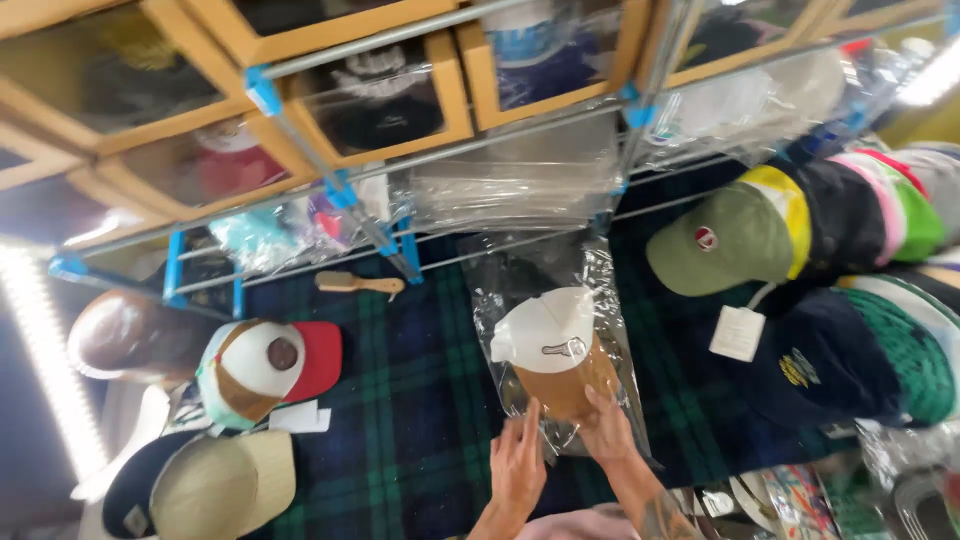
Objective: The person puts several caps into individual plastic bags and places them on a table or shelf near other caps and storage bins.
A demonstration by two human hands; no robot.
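A white and tan cap (552, 350) lies inside a clear plastic bag (600, 285) on a dark plaid cloth (410, 400). My left hand (517, 468) rests flat on the near edge of the bag, fingers spread. My right hand (608, 428) presses on the bag beside the cap's tan brim. Neither hand grips anything that I can see.
A white, red and tan cap (268, 368) lies to the left, with a beige cap (222, 485) below it. A row of caps, an olive one (722, 240) first, runs along the right. A wooden brush (358, 284) lies behind. Framed glass cases (400, 90) on blue-jointed racks stand beyond.
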